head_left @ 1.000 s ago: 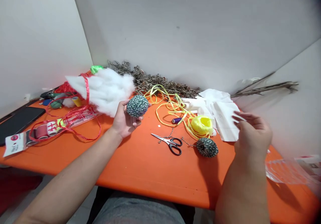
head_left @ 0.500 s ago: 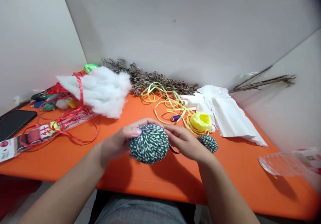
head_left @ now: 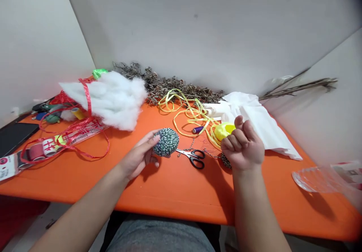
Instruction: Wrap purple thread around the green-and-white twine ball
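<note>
Phone [head_left: 17, 137] at far left; dried plants [head_left: 169, 85] along back wall [head_left: 181, 29]

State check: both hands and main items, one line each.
Left hand: holding green-and-white ball
Right hand: raised, fingers curled, hold unclear
Scissors: lying on orange table
Second ball: partly hidden by right hand
Purple spool: on its side
Yellow ribbon: in loose loops
White stuffing: heaped
Phone: screen dark

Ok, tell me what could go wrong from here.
The scissors lie with their blades pointing toward the left hand and its green-and-white yarn ball, so lowering it might prick the hand or snag the yarn. Loose loops of yellow ribbon lie beside the purple thread spool; a tug might send it rolling.
</note>
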